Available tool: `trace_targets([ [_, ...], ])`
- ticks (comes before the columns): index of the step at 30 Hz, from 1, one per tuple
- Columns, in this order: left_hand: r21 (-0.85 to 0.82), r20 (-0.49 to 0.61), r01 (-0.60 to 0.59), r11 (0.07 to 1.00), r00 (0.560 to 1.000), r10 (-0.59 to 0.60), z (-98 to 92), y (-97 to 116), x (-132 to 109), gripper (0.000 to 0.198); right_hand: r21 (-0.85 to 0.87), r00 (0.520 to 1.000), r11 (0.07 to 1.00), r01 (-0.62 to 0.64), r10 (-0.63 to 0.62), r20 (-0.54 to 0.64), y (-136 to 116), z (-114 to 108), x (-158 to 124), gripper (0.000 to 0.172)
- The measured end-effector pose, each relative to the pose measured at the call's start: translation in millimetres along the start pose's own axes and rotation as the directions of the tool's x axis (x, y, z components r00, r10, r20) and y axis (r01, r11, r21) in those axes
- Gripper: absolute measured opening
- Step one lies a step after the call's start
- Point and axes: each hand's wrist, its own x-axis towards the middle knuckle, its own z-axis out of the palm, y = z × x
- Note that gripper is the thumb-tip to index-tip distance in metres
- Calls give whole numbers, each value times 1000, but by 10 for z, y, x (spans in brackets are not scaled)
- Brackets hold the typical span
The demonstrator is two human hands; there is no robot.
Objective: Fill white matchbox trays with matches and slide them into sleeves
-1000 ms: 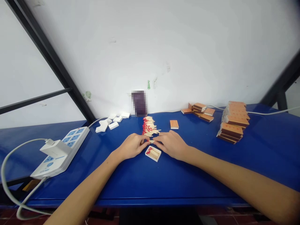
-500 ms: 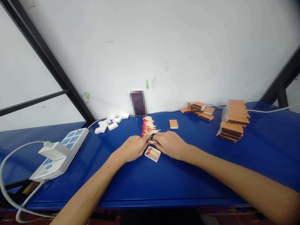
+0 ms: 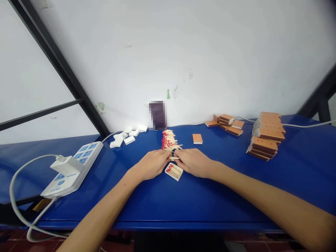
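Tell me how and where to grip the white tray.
Probably pinch the white tray by its short end walls, coming from the near side: it lies flat, open-topped; left hand and right hand flank its far corner.

We see a smooth, glossy bench (image 3: 210, 203); matt cardboard matchboxes (image 3: 267, 133) toward its back right corner; a smooth plastic power strip (image 3: 86, 155) toward its front left corner; wooden matchsticks (image 3: 169, 139) near its back edge.

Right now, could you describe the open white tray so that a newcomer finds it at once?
On the blue table, find the bare left hand and bare right hand. Between them, slightly nearer the viewer, lies the small open white rectangular tray. Unlike the white rectangular pieces farther left, it holds red-headed wooden matches.
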Motion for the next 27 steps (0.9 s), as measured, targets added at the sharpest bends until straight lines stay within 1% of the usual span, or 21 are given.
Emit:
trace_targets([
  [4, -9, -18, 14, 1000, 1000, -14, 19, 6, -8, 19, 95, 1000, 995, -29, 30, -6, -5, -48, -7, 22],
  [7, -77, -20, 23, 997, 999, -25, -51, 45, -53, 18, 217, 998, 974, -65, 68, -6, -37, -129, -66, 18],
  [9, -148, 7, 4, 989, 1000, -3, -121, 92, -93, 17, 311, 997, 948, -72, 69, 18, -69, -191, -133, 17],
  [12, -232, 62, -44, 972, 996, 60, -202, 162, -140, 18, 429, 997, 901, -60, 34, 68, -119, -264, -226, 19],
  [16, -293, 86, -61, 954, 992, 90, -226, 193, -155, 19, 477, 991, 874, -93, 35, 128, -146, -284, -264, 20],
  [20, -345, 92, -51, 937, 992, 88, -236, 184, -146, 23, 485, 996, 872, -70, 30, 89, -104, -245, -234, 16],
  [23, -358, 88, -22, 934, 994, 57, -245, 186, -146, 25, 478, 998, 877, -39, 14, 55, -46, -218, -209, 15],
  [27, -373, 41, -21, 928, 998, 39, -226, 183, -156, 19, 509, 998, 861, 19, -45, 39, 13, -193, -191, 17],
])
